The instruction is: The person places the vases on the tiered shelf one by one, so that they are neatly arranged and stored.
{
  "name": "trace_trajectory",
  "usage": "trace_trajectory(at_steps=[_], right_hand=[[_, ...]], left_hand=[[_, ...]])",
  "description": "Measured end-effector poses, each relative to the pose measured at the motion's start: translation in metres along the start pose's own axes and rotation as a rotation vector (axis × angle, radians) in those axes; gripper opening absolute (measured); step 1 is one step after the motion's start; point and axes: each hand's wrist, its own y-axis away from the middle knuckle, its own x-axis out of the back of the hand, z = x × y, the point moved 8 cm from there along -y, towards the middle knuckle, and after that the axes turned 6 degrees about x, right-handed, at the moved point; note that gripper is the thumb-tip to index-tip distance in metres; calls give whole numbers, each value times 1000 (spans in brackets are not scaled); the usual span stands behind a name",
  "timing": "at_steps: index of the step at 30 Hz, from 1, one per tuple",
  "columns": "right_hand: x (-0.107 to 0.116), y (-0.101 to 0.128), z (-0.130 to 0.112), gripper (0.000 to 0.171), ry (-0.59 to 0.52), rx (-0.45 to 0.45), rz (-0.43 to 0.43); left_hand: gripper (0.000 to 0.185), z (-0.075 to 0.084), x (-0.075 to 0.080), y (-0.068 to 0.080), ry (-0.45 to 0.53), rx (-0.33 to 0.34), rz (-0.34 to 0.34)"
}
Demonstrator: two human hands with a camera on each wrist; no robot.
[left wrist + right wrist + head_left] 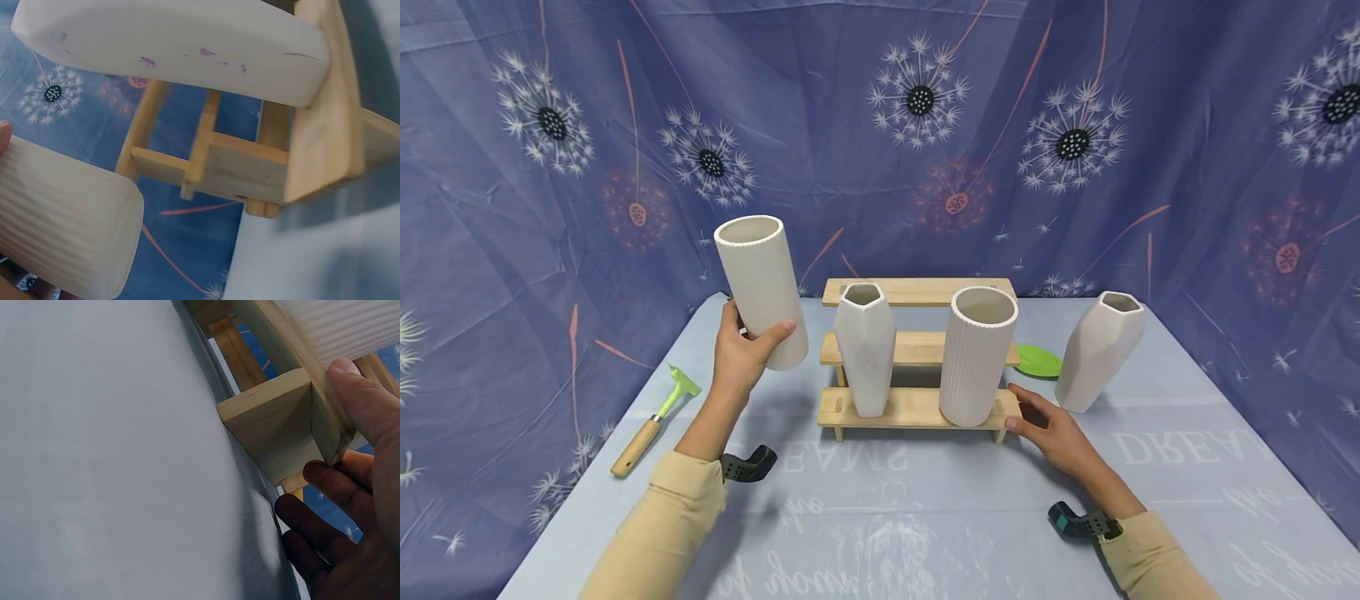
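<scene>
My left hand point(741, 346) grips a white ribbed cylinder vase point(762, 287) low on its body. Held above the table, the vase leans a little left, and its ribbed lower end shows in the left wrist view. A three-step wooden stand point(913, 406) is at the centre. Its lowest step carries a white faceted vase point(865, 354) on the left and another ribbed cylinder vase point(973, 367) on the right. At that step's right end, my right hand point(1052, 433) pinches the board, thumb on top and a finger beneath, as the right wrist view shows.
Right of the stand, a second faceted vase point(1097, 354) stands on the table. Behind it lies a green leaf-shaped piece point(1037, 361). A small green hand rake point(658, 417) with a wooden handle lies at the left edge. A dandelion-print curtain point(820, 108) hangs behind.
</scene>
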Motion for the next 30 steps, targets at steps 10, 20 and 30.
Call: trace_trajectory(at_steps=[10, 20, 30], right_hand=[[0, 0, 1, 62, 3, -3, 4], [-1, 0, 2, 61, 2, -13, 1], [0, 0, 2, 61, 6, -16, 3]], left_hand=[[76, 27, -10, -7, 30, -56, -35], [73, 43, -23, -18, 75, -96, -73], [74, 57, -34, -27, 67, -122, -116]])
